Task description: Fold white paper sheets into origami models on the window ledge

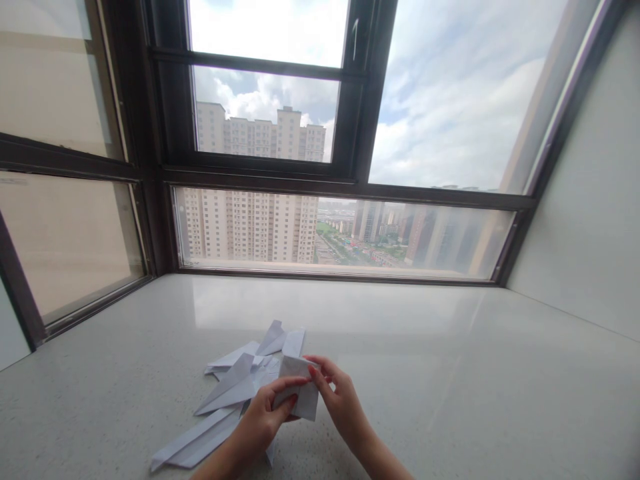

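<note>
A folded sheet of white paper (pixel 306 402) is held up between both hands, above the pale stone sill. My left hand (pixel 267 410) grips its left side, thumb on the near face and fingers partly hidden behind. With thumb and fingertips, my right hand (pixel 336 393) pinches the upper right edge. Several folded white paper planes (pixel 227 387) lie in an overlapping pile to the left of and behind my left hand. One long folded plane (pixel 200 440) rests closest to me, partly covered by my left forearm.
The speckled pale sill (pixel 450 373) spreads out around the hands. Dark window frames (pixel 340 277) border it at the back and left, and a white wall (pixel 590 200) rises at the right. Tall buildings (pixel 260 227) show through the glass.
</note>
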`<action>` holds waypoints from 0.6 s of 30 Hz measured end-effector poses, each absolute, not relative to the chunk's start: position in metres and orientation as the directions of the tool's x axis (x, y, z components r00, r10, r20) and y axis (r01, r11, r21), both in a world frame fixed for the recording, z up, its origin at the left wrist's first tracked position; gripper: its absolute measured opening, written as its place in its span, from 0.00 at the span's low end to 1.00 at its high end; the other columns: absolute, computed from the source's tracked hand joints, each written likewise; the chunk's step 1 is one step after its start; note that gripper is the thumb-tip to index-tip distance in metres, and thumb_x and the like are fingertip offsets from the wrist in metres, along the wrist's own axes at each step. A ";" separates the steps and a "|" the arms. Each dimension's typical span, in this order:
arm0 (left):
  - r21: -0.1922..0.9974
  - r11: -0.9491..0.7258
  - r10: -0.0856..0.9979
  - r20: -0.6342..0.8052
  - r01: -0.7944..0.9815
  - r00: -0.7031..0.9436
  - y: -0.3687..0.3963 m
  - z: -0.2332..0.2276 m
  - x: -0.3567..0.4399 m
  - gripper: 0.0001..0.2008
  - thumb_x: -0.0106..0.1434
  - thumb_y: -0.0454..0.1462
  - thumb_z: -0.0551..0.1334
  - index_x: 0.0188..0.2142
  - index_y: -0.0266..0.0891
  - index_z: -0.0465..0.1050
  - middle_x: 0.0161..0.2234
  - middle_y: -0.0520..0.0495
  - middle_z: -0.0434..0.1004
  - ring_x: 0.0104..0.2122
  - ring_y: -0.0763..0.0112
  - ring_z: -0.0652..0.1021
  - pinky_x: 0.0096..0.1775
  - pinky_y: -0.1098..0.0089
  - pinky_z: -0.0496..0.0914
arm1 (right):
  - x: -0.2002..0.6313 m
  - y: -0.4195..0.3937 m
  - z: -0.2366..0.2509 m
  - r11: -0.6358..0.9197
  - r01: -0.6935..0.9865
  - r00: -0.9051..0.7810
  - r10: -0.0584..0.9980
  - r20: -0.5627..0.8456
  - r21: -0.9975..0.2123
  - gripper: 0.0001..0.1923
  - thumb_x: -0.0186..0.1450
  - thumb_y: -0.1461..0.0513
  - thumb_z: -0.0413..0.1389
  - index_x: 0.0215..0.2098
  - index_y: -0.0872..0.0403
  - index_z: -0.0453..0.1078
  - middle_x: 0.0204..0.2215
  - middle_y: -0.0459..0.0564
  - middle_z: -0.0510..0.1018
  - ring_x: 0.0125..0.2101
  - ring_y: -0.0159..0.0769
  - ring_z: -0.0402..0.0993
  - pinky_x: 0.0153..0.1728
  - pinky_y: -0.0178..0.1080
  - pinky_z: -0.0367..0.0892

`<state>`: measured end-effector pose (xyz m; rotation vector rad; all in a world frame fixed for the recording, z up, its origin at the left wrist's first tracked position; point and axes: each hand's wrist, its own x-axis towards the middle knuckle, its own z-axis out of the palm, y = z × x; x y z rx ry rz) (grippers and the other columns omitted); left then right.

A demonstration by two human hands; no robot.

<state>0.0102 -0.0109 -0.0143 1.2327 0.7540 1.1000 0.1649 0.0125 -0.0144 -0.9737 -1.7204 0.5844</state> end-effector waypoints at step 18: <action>0.988 0.054 0.925 0.006 -0.148 0.379 -0.008 -0.038 0.013 0.23 0.44 0.48 0.64 0.39 0.40 0.71 0.34 0.46 0.70 0.33 0.63 0.71 0.32 0.61 0.71 | 0.166 0.005 -0.004 0.700 0.524 -0.374 0.701 0.607 -0.486 0.15 0.63 0.59 0.44 0.48 0.48 0.62 0.37 0.49 0.73 0.38 0.38 0.64 0.39 0.40 0.59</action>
